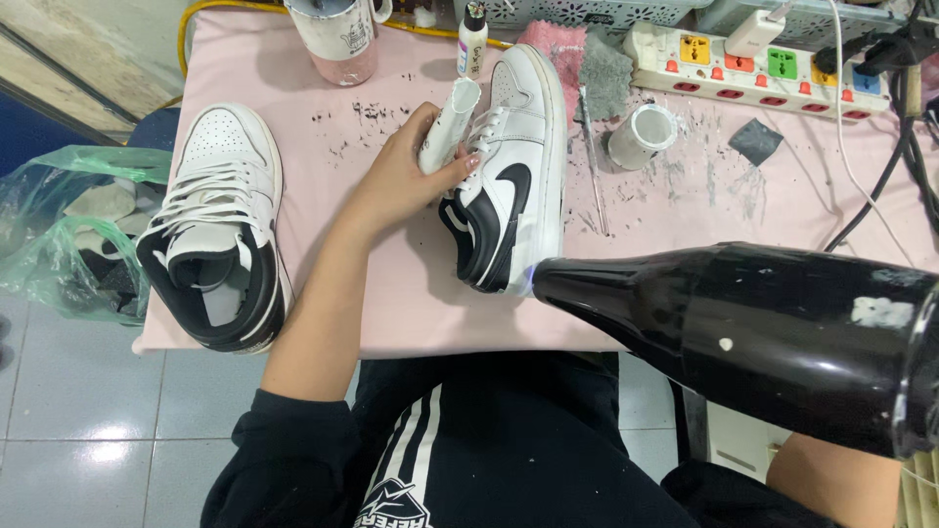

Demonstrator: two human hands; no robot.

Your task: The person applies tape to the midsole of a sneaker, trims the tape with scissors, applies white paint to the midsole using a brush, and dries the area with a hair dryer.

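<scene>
1. The left hand (416, 171) grips the tongue and lace area of a white and black shoe (514, 166); its fingers are curled, with the thumb pressed against the shoe's side.
2. That shoe lies tilted on its side near the middle of the pink table (391, 284), toe pointing away from the person and heel toward the near edge.
3. A black hair dryer (743, 328) fills the lower right, and its nozzle sits just beside the shoe's heel.
4. The right hand is out of view; only a bare forearm shows under the dryer's back end, so its grip cannot be told.
5. A second shoe (220, 225) of the same colours lies upright at the table's left edge, well apart from the first.
6. Behind the held shoe stand a small bottle (472, 39), a white cup (643, 135) and a larger jar (337, 34).
7. A power strip (753, 64) with coloured sockets lies at the far right, its cables trailing down the side.
8. A green plastic bag (68, 230) sits on the floor left of the table.
</scene>
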